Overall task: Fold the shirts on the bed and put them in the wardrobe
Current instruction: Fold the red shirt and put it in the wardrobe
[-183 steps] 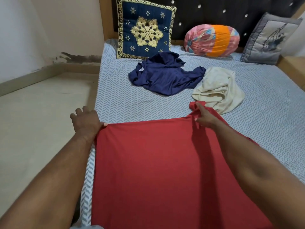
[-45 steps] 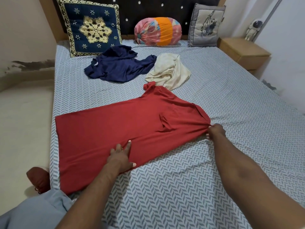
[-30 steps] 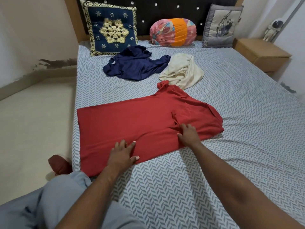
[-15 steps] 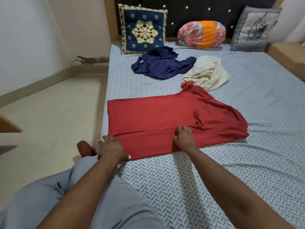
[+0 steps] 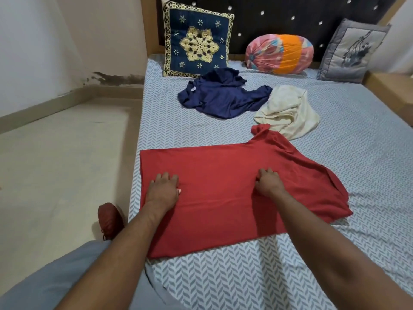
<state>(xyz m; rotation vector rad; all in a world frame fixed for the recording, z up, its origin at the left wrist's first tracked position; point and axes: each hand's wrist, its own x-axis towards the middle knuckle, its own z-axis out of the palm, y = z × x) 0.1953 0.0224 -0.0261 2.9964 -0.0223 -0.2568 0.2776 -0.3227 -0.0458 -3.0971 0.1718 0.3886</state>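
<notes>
Left hand (image 5: 164,189): palm down on the red shirt (image 5: 223,211), close to its left edge. Fingers straight and close together, pressing the cloth flat.
Right hand (image 5: 267,183): also on the red shirt, nearer the sleeve end. Fingers are bent under at the knuckles; we can't tell if they pinch cloth or just press.
Red shirt: spread flat across the near part of the bed (image 5: 346,157), hem end at the bed's left side, sleeves to the right. We see a faint crease running between the two hands.
Far sleeve: the tip sticks up and touches the cream shirt (image 5: 288,110).
Cream shirt: crumpled heap, just beside the navy shirt (image 5: 221,97) and touching it.
Navy shirt: crumpled, further up the bed, well apart from the red one, in front of the blue cushion (image 5: 197,44).
Headboard (image 5: 290,14): dark and studded. The blue cushion, a pink-and-orange bolster (image 5: 279,54) and a grey cushion (image 5: 353,52) sit against it.
Floor (image 5: 55,164): beige, left of the bed. We note a dark red shoe-like thing (image 5: 109,220) by the bed edge.
Leg (image 5: 55,283): grey trousers, bottom left.
</notes>
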